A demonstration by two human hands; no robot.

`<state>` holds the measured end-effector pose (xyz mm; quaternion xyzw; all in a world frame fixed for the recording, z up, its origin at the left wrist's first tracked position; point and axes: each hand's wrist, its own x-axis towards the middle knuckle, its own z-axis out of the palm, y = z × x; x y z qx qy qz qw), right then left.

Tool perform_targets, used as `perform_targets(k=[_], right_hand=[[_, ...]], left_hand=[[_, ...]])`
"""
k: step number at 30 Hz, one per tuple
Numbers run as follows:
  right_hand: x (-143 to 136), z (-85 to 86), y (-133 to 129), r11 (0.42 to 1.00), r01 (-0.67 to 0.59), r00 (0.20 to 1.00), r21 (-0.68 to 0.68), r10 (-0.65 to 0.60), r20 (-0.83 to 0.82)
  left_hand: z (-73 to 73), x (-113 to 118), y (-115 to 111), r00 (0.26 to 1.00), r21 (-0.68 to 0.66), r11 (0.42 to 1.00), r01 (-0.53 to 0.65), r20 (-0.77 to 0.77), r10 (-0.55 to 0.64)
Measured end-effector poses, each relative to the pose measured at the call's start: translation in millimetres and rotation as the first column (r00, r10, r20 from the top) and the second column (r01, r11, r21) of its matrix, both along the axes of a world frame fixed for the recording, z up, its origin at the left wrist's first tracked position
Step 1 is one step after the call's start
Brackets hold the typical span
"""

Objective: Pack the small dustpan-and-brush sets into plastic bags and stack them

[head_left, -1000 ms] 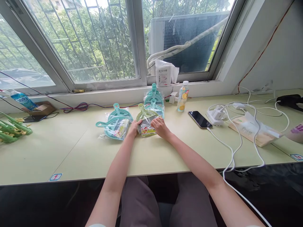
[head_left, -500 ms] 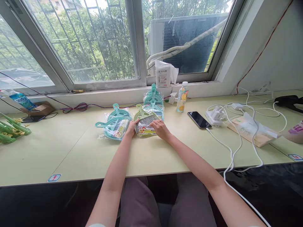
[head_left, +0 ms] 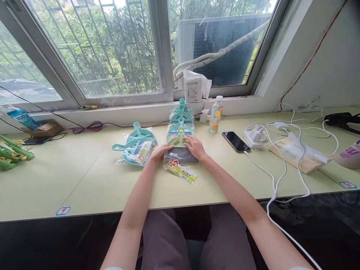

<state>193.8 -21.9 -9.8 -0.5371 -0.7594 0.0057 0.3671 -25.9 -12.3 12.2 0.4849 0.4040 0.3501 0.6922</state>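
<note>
A green hand brush and dustpan set (head_left: 182, 154) lies in clear plastic in front of me, its grey bristles toward me. My left hand (head_left: 161, 153) grips its left edge, and my right hand (head_left: 196, 147) holds its right side with fingers curled over the top. A yellow-green label card (head_left: 181, 171) sticks out below the bristles. Just behind, a row of teal brush and dustpan sets (head_left: 181, 114) stretches toward the window. Left of my hands lie other wrapped teal sets (head_left: 136, 148), one overlapping another.
To the right are a drink bottle (head_left: 216, 114), a phone (head_left: 235, 141) on a white cable, a charger block (head_left: 255, 137) and a tissue pack (head_left: 299, 152). A paper pack (head_left: 193, 91) stands on the sill. Green stalks (head_left: 14, 155) and a cardboard box (head_left: 46, 129) sit far left.
The green set has shifted right and turned straight, handle toward the window, in front of the row. Its label now hangs out below the bristles. My right hand has moved up its side.
</note>
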Motion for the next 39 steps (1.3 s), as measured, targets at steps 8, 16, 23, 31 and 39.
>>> perform_targets(k=[8,16,23,31,39], right_hand=[[14,1.9,9,0.991,-0.009,0.973,-0.136,-0.023,-0.231],[12,3.7,4,0.997,0.075,0.976,-0.024,-0.078,-0.204],[-1,14.2,-14,0.983,0.033,0.999,0.181,-0.039,0.033],[-30,4.8,-29,0.947,-0.320,0.935,-0.029,0.320,0.154],[-17,-1.9,-16,0.849,-0.479,0.876,-0.221,0.450,-0.172]], left_hand=[[4.9,0,-3,0.993,-0.038,0.993,0.112,-0.034,-0.113],[0.3,-2,-1,0.994,-0.009,0.994,0.107,-0.038,-0.107],[-9.0,-3,10,0.986,0.017,0.989,-0.144,0.085,0.142],[-19.4,-10,26,0.914,0.070,0.921,-0.383,0.169,0.368],[-19.4,-19,36,0.771,0.024,0.804,-0.594,0.303,0.560]])
